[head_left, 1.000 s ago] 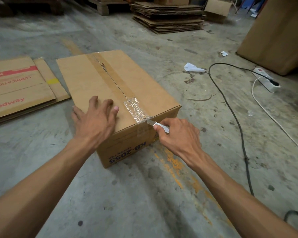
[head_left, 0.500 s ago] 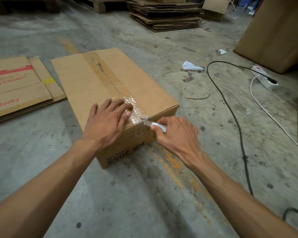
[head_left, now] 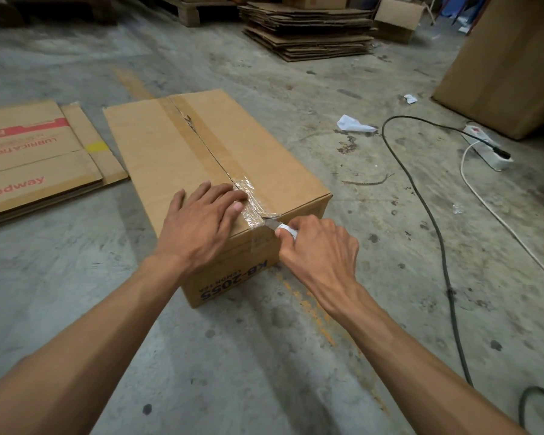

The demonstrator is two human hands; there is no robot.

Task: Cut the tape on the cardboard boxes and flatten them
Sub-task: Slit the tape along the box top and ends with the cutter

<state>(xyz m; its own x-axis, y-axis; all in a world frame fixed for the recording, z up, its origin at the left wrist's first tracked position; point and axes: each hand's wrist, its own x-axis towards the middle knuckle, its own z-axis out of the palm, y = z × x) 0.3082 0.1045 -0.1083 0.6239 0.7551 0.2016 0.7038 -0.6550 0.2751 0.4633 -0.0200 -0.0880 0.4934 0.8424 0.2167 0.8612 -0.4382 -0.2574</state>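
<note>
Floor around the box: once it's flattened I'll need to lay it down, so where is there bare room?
Bare concrete lies between the box and the black cable, and in front of the box. Left is taken by flattened cardboard; cords and a power strip crowd the right.

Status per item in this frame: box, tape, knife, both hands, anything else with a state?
cardboard box: upright on the floor, top flaps closed
tape: crinkled clear strip over the near end of the seam, blade at its edge
knife: tip at the box's top near edge
left hand: flat on the box top, fingers on the tape
right hand: grips the knife
cardboard stack: flattened, piled
power strip: black cable plugged in
</note>
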